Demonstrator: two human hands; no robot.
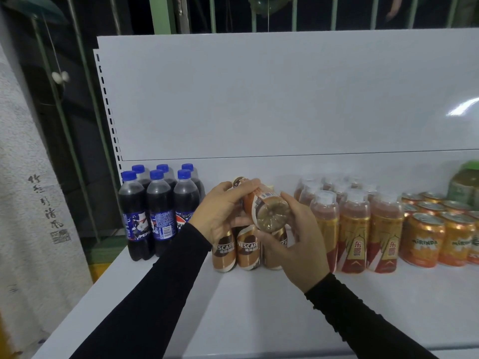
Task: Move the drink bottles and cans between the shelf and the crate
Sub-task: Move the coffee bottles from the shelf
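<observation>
A brown Nescafe coffee bottle (268,207) lies tipped on its side in the air, its base facing me, above a row of upright Nescafe bottles (247,248) on the white shelf (246,312). My left hand (220,213) grips the tipped bottle's upper part, fingers curled over it. My right hand (298,237) cups it from the right and below near the base. Both arms wear black sleeves. No crate is in view.
Several Pepsi bottles (158,211) with blue caps stand at the shelf's left end. Right of the Nescafe row stand yellow-red energy drink bottles (355,229), then orange Mirinda cans (425,242) and a green bottle (466,185). The shelf's white back panel (285,99) rises behind.
</observation>
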